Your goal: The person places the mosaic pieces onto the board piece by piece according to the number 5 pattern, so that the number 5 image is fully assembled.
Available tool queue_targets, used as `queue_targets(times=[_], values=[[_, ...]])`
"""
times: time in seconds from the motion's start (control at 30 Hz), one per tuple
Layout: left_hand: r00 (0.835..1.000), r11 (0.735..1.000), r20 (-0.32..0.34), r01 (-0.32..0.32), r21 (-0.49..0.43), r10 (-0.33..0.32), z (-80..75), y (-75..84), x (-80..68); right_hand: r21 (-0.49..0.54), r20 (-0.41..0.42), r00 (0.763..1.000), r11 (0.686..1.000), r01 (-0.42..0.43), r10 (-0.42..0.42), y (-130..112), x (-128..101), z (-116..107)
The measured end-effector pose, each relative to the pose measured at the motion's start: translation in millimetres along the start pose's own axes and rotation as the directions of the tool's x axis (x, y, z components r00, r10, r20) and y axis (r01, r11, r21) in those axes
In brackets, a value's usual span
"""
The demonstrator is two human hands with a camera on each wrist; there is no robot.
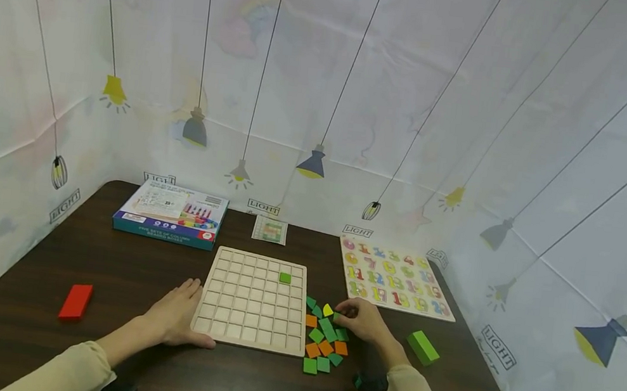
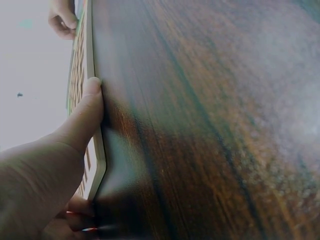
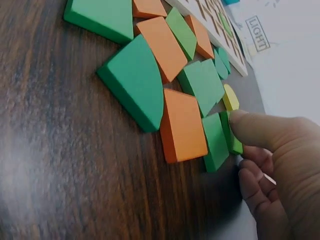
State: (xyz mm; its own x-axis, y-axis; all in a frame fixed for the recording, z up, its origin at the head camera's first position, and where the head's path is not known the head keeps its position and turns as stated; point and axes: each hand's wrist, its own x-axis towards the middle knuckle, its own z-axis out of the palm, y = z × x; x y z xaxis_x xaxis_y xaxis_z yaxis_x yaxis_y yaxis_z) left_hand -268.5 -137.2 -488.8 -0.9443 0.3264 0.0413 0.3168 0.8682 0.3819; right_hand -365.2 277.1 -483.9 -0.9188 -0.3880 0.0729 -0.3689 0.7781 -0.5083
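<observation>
A pale wooden grid board (image 1: 251,300) lies in the middle of the dark table, with one green square tile (image 1: 284,277) set in its upper right cells. My left hand (image 1: 177,318) rests flat against the board's left edge. Its thumb (image 2: 87,107) presses straight along the board's front rim (image 2: 99,155). Right of the board lies a heap of green and orange tiles (image 1: 323,343) with one yellow piece (image 3: 230,97). My right hand (image 1: 360,321) sits on the heap's far end and pinches a small green tile (image 3: 231,136) between thumb and curled fingers.
A red block (image 1: 75,301) lies at the left and a green block (image 1: 422,347) at the right. A blue game box (image 1: 171,212), a small card (image 1: 270,230) and a number puzzle board (image 1: 396,279) sit further back. Curtain walls enclose the table (image 1: 128,265).
</observation>
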Motion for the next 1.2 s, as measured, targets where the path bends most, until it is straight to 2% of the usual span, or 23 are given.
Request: queue_targets(times=[0.33, 0.53, 0.73, 0.97, 1.2], values=[[1.000, 1.000, 0.005, -0.005, -0.006, 0.005, 5.4, -1.2, -1.5, -0.043, -0.034, 0.999, 0.999, 0.025, -0.027, 9, -7, 2], [1.000, 1.000, -0.018, -0.016, 0.000, 0.016, 1.3, -0.5, -2.4, -0.029, -0.057, 0.996, 0.998, 0.061, -0.063, 9, -7, 1], [1.000, 1.000, 0.000, -0.016, -0.003, 0.016, 1.0, -1.3, -2.2, -0.015, -0.104, 0.994, 0.999, 0.040, -0.041, 9, -5, -1], [1.000, 1.000, 0.000, 0.000, -0.013, 0.000, 1.1, -2.9, -4.0, 0.004, -0.181, 0.982, 0.998, 0.060, -0.058, 0, 8, 3], [1.000, 1.000, -0.013, -0.002, -0.020, 0.002, 4.1, -1.2, -2.0, -0.029, -0.249, 0.956, 0.988, 0.153, -0.155, -15, 25, 9]])
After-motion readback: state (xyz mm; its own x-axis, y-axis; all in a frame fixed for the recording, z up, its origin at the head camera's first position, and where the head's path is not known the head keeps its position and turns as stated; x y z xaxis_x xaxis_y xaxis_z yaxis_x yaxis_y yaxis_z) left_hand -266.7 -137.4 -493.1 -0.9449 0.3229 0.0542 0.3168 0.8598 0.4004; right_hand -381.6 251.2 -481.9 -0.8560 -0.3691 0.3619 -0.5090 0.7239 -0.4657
